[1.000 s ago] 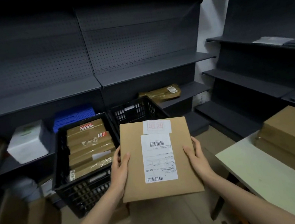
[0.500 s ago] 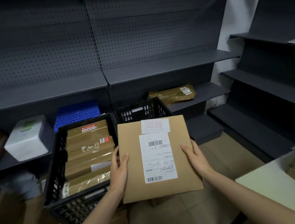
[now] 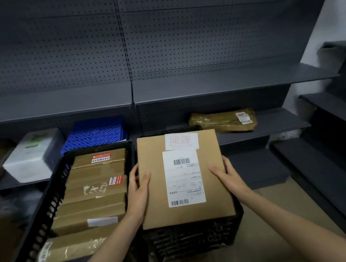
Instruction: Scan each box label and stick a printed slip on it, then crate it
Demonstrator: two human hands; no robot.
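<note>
You hold the box point(image 3: 157, 187) flat over the right crate point(image 3: 194, 240), your left hand point(image 3: 139, 191) gripping its left edge with the thumb on top, your right hand point(image 3: 228, 177) clasping its right edge likewise. The box covers nearly the whole crate mouth; only the crate's front wall and a strip of back rim show. Its label point(image 3: 184, 177) and stamped slip point(image 3: 181, 140) face up. The box's left edge sits just beside the left crate point(image 3: 47, 211), which is packed with parcels point(image 3: 94, 192). Bare floor point(image 3: 275, 205) lies to the right, bounded by dark shelves point(image 3: 332, 155). A taped parcel point(image 3: 221, 121) lies on the shelf behind. Half a second ago the box hung in front of the crate and a tabletop corner showed at lower right; now the box is above the crate and the tabletop is out of view.
</note>
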